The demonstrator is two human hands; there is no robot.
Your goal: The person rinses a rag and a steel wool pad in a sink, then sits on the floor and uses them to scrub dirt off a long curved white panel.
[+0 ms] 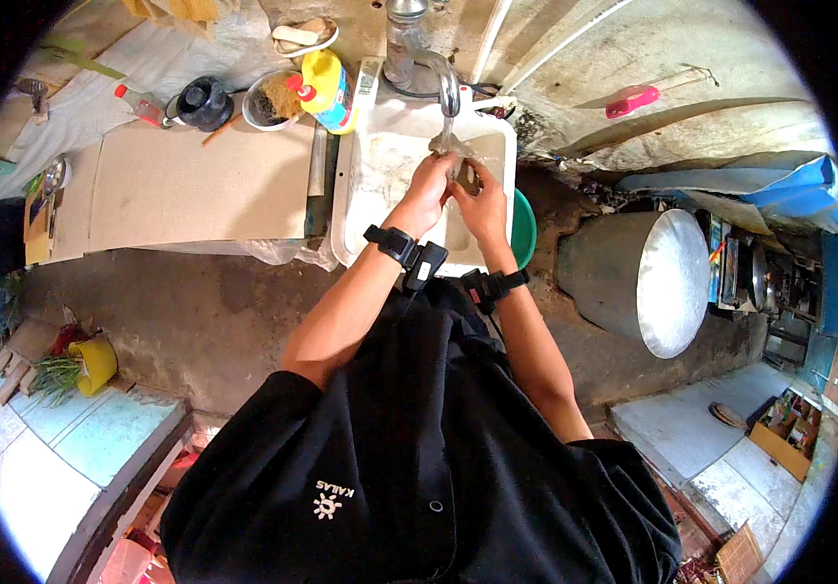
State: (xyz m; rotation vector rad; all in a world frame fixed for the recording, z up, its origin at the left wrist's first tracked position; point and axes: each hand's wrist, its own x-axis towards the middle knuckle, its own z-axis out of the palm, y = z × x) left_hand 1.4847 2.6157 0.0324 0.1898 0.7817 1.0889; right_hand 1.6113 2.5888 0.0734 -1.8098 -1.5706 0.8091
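Note:
Under the curved metal tap [446, 83], my two hands are close together over the white sink [370, 165]. My left hand [427, 190] is closed, its fingertips meeting those of the other hand. My right hand [483, 206] is curled in the same way, thumb toward the left. Between and just beyond the fingertips shows a small greyish-brown patch [451, 146], right below the spout. Whether it is a held thing or splashing water is too blurred to tell. Each wrist wears a black strap with a small box.
Left of the sink, a yellow bottle [329, 90] with a red cap stands by a bowl [271, 102] on a counter covered with cardboard [195, 185]. A green basin [523, 232] sits beneath the sink's right side. Farther right lies a large metal pot [623, 273].

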